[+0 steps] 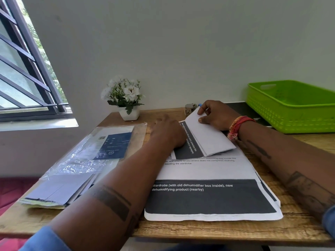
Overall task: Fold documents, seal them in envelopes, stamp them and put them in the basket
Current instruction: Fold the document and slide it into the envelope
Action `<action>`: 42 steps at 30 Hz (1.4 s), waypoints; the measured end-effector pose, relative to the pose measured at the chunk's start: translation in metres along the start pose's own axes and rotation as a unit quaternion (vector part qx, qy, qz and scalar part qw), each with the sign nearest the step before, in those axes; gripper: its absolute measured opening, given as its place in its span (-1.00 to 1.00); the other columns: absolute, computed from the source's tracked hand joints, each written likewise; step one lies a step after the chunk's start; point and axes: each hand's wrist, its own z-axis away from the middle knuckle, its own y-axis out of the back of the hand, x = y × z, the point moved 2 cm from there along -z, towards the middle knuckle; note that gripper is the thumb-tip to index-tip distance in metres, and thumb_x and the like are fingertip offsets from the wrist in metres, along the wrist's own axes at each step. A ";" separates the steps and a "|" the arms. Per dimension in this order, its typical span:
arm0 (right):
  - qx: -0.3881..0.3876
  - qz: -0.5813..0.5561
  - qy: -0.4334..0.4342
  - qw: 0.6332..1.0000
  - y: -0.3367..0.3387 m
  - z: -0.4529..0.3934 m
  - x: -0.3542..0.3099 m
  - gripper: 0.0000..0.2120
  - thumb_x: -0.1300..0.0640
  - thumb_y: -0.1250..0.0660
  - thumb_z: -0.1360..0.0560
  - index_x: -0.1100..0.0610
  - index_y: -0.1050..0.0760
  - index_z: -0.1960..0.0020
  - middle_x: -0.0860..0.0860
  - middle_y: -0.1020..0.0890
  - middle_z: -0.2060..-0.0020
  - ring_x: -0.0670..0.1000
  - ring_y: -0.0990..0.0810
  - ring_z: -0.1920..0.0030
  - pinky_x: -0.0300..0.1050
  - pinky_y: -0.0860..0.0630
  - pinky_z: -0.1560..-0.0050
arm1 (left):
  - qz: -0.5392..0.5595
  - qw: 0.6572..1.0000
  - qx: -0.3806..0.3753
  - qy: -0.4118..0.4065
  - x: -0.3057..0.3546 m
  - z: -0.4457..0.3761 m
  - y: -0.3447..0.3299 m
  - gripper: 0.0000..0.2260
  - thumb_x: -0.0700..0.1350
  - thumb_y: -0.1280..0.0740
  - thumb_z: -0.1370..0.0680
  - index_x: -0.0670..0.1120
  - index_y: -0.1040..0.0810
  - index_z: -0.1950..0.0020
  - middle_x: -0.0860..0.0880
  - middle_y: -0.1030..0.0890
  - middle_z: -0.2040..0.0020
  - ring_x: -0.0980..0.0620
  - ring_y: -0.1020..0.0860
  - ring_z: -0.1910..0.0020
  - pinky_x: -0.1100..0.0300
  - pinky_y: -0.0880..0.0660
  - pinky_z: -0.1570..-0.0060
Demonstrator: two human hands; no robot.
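You're at a home desk: a wooden table [226, 229] against a plain wall, a barred window [27, 69], a potted flower [126, 98], stacked papers [213, 196].

I count one green basket [290, 113], one flower pot [129, 115], one plastic envelope pack [94, 151], one folded document [208, 138] and one stack of printed sheets [208, 196].

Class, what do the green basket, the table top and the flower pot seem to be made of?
Green basket: plastic, likely; glossy, moulded lattice walls.
Table top: wood or wood-look laminate; visible grain, matt.
Flower pot: white, smooth; ceramic or plastic, unclear.
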 end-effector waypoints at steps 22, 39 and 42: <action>-0.039 -0.262 -0.047 0.963 -0.002 0.011 -0.029 -0.55 0.01 -0.47 -0.48 -0.02 -0.51 -0.35 0.02 -0.58 -0.22 0.04 -0.61 -0.14 -0.04 -0.55 -0.18 | 0.109 0.992 -0.056 0.012 0.009 0.014 0.014 -0.48 0.17 0.07 -0.70 -0.10 -0.44 -0.44 -0.18 -0.45 -0.45 -0.21 -0.33 -0.47 -0.14 -0.10 -0.39; -0.028 -0.422 -0.102 0.900 -0.014 0.023 -0.038 -0.67 -0.08 -0.32 -0.59 0.17 -0.64 -0.12 0.02 -0.63 0.21 -0.03 -0.59 0.34 -0.18 -0.51 0.35 | 0.056 0.996 -0.066 -0.030 0.008 0.004 0.001 -0.58 0.18 -0.01 -0.66 0.20 -0.33 -0.51 -0.13 -0.35 -0.54 -0.27 -0.19 -0.55 -0.37 0.10 -0.44; -0.046 -0.312 -0.029 0.949 -0.027 0.026 -0.040 -0.76 0.04 -0.28 -0.62 0.12 -0.65 -0.15 0.08 -0.69 -0.03 -0.03 -0.64 0.13 -0.09 -0.60 0.19 | 0.017 0.995 -0.099 -0.026 0.007 0.007 0.003 -0.48 0.22 -0.10 -0.62 0.14 -0.22 -0.57 -0.16 -0.26 -0.58 -0.31 -0.09 -0.57 -0.40 0.13 -0.47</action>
